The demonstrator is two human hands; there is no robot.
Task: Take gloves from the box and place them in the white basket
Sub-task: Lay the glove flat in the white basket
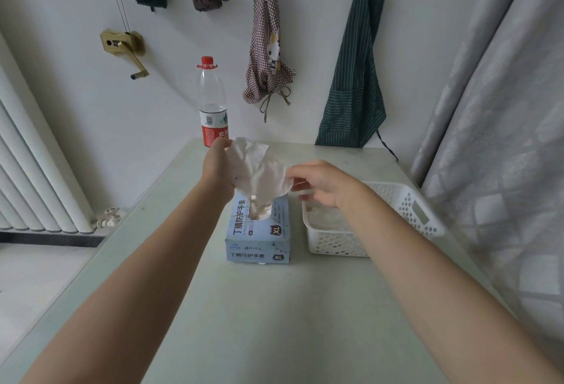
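Two bare forearms are stretched forward over the pale table (274, 307), nearest to the camera. A bunch of white gloves (259, 170) is gripped at its upper edge by the left hand (218, 164), with the fingers curled round the material. The lower end of the gloves is still inside the opening on top of the blue glove box (259, 231), so the bunch is held up above the box and is not yet pulled free. The right hand (317, 183) is raised beside the gloves, above the near corner of the white basket (406, 200). Its thumb and fingertips are bent toward the right edge of the gloves and seem to touch it, but whether the edge is really pinched cannot be told; the fingers are blurred.

The glove box is placed flat on the table, and the white basket is set just beside it on the right. Some pale, thin material is seen at the bottom of the basket.

Behind the left hand, at the far edge of the table, a plastic bottle (211, 102) with a red cap is stood upright. On the wall behind, a checked apron (265, 57) and a green striped apron (354, 72) are hung. A white radiator (33, 170) is seen at the left and a grey curtain (503, 109) at the right.
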